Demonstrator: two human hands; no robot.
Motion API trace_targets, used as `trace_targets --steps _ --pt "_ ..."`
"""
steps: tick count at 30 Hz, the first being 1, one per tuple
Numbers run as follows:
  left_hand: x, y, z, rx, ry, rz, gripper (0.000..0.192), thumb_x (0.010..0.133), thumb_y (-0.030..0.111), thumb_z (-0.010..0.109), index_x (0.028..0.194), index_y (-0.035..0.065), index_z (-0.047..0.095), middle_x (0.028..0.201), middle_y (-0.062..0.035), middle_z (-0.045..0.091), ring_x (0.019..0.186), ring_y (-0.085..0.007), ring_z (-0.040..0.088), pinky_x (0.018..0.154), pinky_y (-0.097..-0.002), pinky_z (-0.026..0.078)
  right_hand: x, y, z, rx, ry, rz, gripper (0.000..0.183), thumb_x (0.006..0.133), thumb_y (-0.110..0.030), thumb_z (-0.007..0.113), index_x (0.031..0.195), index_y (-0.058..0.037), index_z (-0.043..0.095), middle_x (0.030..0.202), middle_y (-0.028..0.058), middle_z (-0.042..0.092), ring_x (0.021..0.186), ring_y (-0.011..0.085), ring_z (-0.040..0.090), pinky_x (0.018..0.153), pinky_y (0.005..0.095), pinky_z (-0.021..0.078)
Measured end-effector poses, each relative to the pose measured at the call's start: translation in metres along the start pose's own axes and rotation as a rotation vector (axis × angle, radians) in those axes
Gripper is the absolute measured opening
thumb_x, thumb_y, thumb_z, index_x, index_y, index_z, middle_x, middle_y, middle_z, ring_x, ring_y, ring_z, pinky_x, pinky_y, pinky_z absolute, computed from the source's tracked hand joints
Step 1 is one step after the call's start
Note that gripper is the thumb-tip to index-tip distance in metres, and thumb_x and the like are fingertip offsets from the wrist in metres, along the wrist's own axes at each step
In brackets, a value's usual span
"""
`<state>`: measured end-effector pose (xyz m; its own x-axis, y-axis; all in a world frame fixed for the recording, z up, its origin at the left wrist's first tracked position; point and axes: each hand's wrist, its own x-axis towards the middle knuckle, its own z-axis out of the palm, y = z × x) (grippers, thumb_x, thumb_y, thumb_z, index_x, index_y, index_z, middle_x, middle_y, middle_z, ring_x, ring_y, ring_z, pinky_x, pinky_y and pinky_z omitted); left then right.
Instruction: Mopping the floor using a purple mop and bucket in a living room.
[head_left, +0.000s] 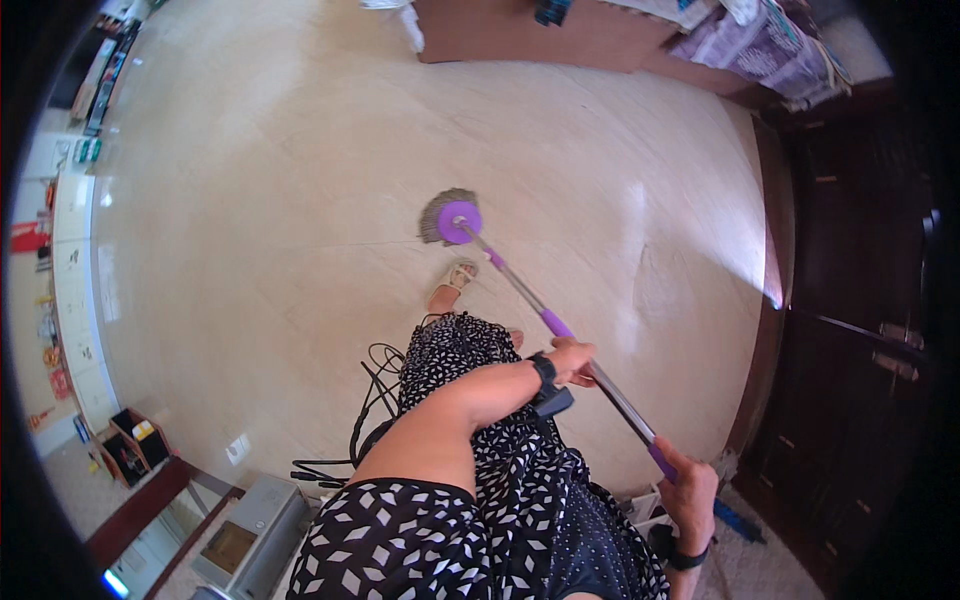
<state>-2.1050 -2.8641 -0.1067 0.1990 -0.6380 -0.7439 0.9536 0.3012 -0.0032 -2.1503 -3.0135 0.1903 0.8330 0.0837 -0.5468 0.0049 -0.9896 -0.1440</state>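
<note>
A spin mop with a purple disc head (460, 222) and grey strands rests on the beige tiled floor (247, 247), just beyond my sandalled foot (455, 277). Its metal pole (523, 286) slants down to the right toward my body. Around the middle of the pole, by a purple sleeve, my left hand (574, 361) is closed, with a dark band on its wrist. At the upper end my right hand (688, 484) grips the purple handle (661, 459); this wrist also bears a dark band. Floor under the mop head is hidden.
Dark wooden double doors (847, 247) stand at the right. A brown furniture base (540, 37) and a lilac patterned cloth (757, 52) are at the far side. White cabinets (75, 285) line the left. Black cables (367, 405) hang beside me, near a grey metal box (259, 525).
</note>
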Motion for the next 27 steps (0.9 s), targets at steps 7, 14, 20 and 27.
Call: trace_targets --steps 7,14,20,27 --pt "0.051 -0.019 0.088 0.145 0.044 0.008 0.02 0.071 0.007 0.044 0.088 -0.0032 0.041 0.069 -0.0191 0.056 0.057 -0.0311 0.059 0.05 -0.0439 0.05 -0.061 -0.015 0.009 -0.07 0.06 0.258 0.067 0.053 -0.002 0.058 0.118 -0.0143 0.046 0.059 0.0139 0.053 0.052 0.0315 0.053 0.049 0.0401 0.0421" --pt "0.047 -0.01 0.121 0.169 0.024 0.196 0.043 0.07 0.004 0.049 0.1 0.003 0.017 0.067 -0.0141 0.048 0.047 -0.0257 0.055 0.038 -0.0417 0.046 -0.061 -0.042 -0.012 0.366 0.072 0.475 0.055 0.059 0.004 0.049 0.114 -0.0019 0.048 0.088 0.0187 0.06 0.074 0.0198 0.059 0.066 0.0274 0.0445" --pt "0.019 -0.001 0.075 0.159 0.161 0.197 0.054 0.066 0.002 0.051 0.103 0.0063 0.012 0.076 -0.0142 0.043 0.055 -0.0236 0.052 0.039 -0.0376 0.045 -0.043 -0.028 -0.015 0.465 -0.067 0.431 0.053 0.058 -0.002 0.048 0.111 -0.0007 0.049 0.082 0.0143 0.06 0.075 0.0121 0.056 0.068 0.0225 0.0417" --pt "-0.023 0.073 -0.013 0.037 0.309 0.403 0.044 0.067 0.005 0.052 0.09 0.0043 0.015 0.07 -0.0162 0.046 0.048 -0.0224 0.051 0.034 -0.0366 0.042 0.038 -0.079 -0.015 0.414 -0.183 0.214 0.054 0.057 -0.002 0.051 0.111 -0.0024 0.05 0.069 0.0038 0.049 0.062 0.0078 0.046 0.059 0.022 0.04"
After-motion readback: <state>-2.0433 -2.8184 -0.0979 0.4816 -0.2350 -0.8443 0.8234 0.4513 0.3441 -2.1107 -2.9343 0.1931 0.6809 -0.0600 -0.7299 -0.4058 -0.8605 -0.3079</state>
